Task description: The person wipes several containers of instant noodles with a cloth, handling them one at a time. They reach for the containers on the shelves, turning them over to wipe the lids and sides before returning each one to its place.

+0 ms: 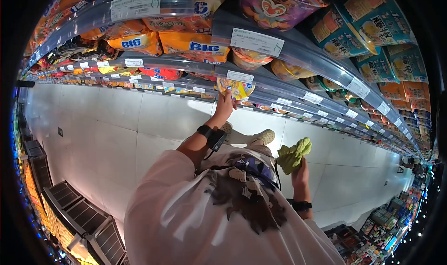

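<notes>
My left hand [224,109] reaches up to a lower shelf, its fingers closed on the rim of a yellow instant noodle bowl [240,90] with a printed round lid. A shelf lip with a price tag partly covers the bowl. In my right hand [300,173], held low beside my body, is a crumpled green cloth [294,154]. The cloth hangs over the floor, apart from the shelves.
Shelves [321,62] with price tags run across the top, stocked with orange noodle packs [205,46], a purple tub [279,6] and teal cups [379,27]. Dark crates [81,209] stand lower left. My shoes [264,137] are on the pale tiled floor [111,111].
</notes>
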Tool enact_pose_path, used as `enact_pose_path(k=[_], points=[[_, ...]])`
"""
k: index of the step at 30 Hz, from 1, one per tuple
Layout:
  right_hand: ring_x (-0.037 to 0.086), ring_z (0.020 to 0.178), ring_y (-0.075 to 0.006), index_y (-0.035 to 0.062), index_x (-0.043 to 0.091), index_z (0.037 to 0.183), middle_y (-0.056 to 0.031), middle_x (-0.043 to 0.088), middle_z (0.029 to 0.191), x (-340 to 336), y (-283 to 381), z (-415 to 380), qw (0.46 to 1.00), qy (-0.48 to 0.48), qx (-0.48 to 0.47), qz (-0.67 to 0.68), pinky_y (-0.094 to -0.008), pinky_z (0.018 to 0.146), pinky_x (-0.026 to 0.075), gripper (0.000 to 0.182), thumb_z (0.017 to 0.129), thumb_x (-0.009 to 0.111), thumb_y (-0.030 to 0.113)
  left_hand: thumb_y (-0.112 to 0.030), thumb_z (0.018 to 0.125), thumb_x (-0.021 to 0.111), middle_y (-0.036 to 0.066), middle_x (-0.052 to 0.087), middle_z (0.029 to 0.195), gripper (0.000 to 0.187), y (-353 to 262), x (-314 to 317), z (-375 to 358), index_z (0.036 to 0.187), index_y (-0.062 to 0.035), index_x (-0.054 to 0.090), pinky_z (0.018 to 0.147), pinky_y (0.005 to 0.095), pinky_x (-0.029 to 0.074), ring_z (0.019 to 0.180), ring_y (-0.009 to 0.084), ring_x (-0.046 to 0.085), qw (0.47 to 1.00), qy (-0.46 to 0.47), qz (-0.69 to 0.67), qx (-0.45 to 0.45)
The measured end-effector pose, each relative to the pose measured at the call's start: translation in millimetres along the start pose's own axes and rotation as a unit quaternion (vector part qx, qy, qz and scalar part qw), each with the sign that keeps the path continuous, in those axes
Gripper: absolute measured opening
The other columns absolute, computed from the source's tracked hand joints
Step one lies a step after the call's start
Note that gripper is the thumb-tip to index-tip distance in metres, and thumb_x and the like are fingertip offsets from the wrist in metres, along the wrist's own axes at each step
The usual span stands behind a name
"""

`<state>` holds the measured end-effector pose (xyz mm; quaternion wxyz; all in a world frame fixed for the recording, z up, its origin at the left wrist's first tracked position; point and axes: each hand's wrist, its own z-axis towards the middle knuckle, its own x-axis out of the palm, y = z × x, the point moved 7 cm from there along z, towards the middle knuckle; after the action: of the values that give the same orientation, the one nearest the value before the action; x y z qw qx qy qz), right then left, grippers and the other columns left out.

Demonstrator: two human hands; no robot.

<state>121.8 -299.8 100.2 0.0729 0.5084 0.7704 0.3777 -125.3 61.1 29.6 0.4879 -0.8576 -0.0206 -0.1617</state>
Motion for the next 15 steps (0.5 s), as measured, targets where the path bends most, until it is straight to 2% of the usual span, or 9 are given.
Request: enact_pose_path(k=[5,7,8,12,14,15], points=[[0.063,0.110,-0.0208,0.0024,0.057,0.126,-0.0088,0.065,0.121,19.1,1.9,10.0,1.000,-0.003,-0.009,-0.023,-0.0352,0.095,0.051,0.038,0.106,0.045,0.032,-0.045,0.106,0.036,0.007,0.064,0.076,0.041,8.5,-39.3,-17.5,0.119,-0.0089,0.049,0.040,0.0208,0.035,0.051,0.0097,0.055,0.999,0.009,0.029,-0.020],[0.065,0.106,-0.0215,0.0018,0.057,0.126,-0.0104,0.066,0.117,37.3,3.9,15.3,0.997,0.047,-0.015,-0.060,-0.0355,0.095,0.051,0.039,0.105,0.046,0.033,-0.033,0.107,0.042,0.009,0.060,0.087,0.033,9.8,-50.2,-28.9,0.125,-0.0062,0.040,0.047,0.0267,0.049,0.065,0.0146,0.062,0.998,0.040,0.018,-0.050],[0.065,0.106,-0.0215,0.0018,0.057,0.126,-0.0104,0.066,0.117,45.6,5.0,17.2,0.997,0.054,-0.018,-0.059,-0.0355,0.095,0.051,0.039,0.105,0.046,0.033,-0.033,0.107,0.041,0.009,0.060,0.087,0.033,7.5,-53.6,-36.9,0.127,-0.0062,0.039,0.046,0.0268,0.049,0.065,0.0145,0.062,0.999,0.029,0.008,-0.028],[0.064,0.101,-0.0183,-0.0002,0.062,0.121,-0.0089,0.068,0.111,70.5,-0.5,34.3,0.987,0.061,-0.020,-0.146,-0.0318,0.089,0.050,0.039,0.104,0.048,0.033,-0.034,0.109,0.038,0.009,0.062,0.088,0.035,-3.7,-66.1,-82.4,0.128,-0.0049,0.039,0.047,0.0252,0.048,0.066,0.0131,0.062,0.999,0.030,0.012,-0.033],[0.062,0.099,-0.0153,-0.0019,0.065,0.118,-0.0069,0.069,0.109,92.5,4.1,36.0,0.974,0.087,-0.030,-0.208,-0.0285,0.085,0.048,0.040,0.103,0.051,0.033,-0.034,0.109,0.036,0.007,0.062,0.084,0.034,-8.7,-64.5,-102.9,0.125,-0.0046,0.044,0.048,0.0232,0.047,0.063,0.0110,0.061,0.993,0.101,0.048,-0.037],[0.062,0.099,-0.0153,-0.0019,0.065,0.118,-0.0069,0.069,0.109,105.0,6.6,37.6,0.974,0.093,-0.032,-0.205,-0.0285,0.085,0.048,0.040,0.103,0.051,0.033,-0.034,0.109,0.036,0.007,0.062,0.084,0.034,-12.8,-64.8,-112.3,0.125,-0.0046,0.044,0.048,0.0232,0.047,0.063,0.0110,0.061,0.993,0.098,0.051,-0.031]])
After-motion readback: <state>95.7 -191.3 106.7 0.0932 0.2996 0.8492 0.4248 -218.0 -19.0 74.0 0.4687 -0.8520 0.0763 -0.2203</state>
